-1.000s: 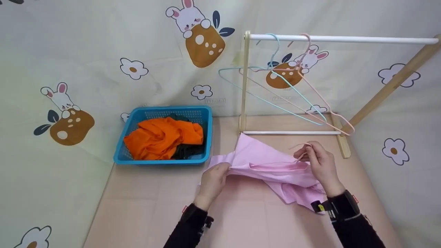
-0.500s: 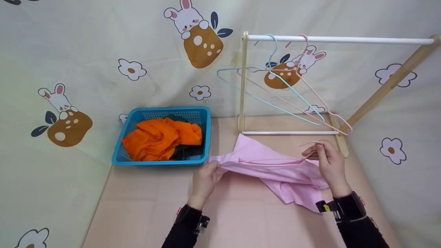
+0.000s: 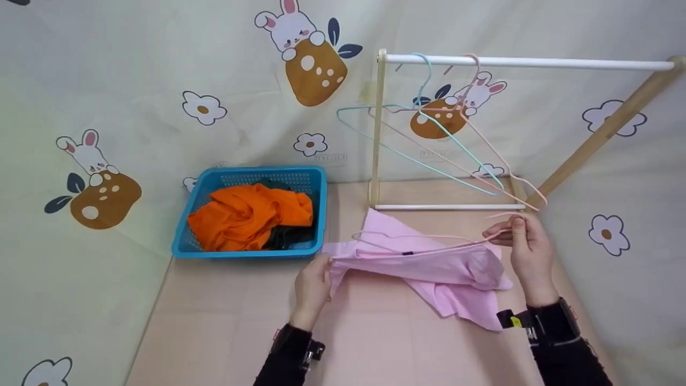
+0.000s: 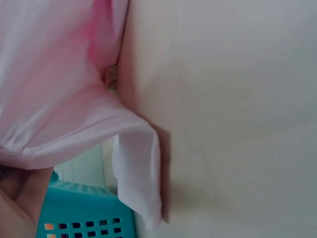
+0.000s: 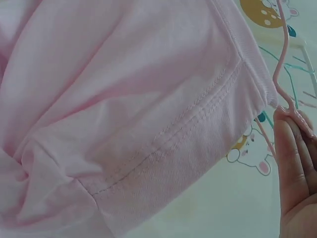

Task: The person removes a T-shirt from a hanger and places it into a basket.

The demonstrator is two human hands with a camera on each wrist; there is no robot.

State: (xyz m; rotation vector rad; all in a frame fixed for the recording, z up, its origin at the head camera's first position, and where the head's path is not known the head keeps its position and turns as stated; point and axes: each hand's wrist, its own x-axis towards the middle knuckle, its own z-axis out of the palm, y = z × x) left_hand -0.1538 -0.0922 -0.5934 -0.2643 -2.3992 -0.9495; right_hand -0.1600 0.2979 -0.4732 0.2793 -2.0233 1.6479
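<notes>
A pink garment (image 3: 429, 273) with stitched seams and a small dark label (image 3: 408, 253) lies bunched in front of the rack. Its left edge is pinched by my left hand (image 3: 312, 287), and the cloth stretches to the right from there. My right hand (image 3: 530, 257) holds a pink clothes hanger (image 3: 418, 236) near its hook. The hanger's thin frame shows above the garment's upper edge; its lower part is behind the cloth. In the right wrist view the hanger wire (image 5: 284, 54) runs upward from the fingertips (image 5: 285, 116), beside a ribbed band (image 5: 188, 148) of the garment.
A wooden rack with a white top rail (image 3: 525, 61) stands at the back right. A turquoise hanger (image 3: 423, 150) and another pink hanger (image 3: 490, 142) hang from it. A blue basket (image 3: 249, 253) at the left holds an orange cloth (image 3: 252, 214) and dark cloth (image 3: 289, 236).
My right hand has moved right with the hanger, and more of the hanger's frame shows above the garment. My left hand has shifted slightly left, still pinching the cloth.
</notes>
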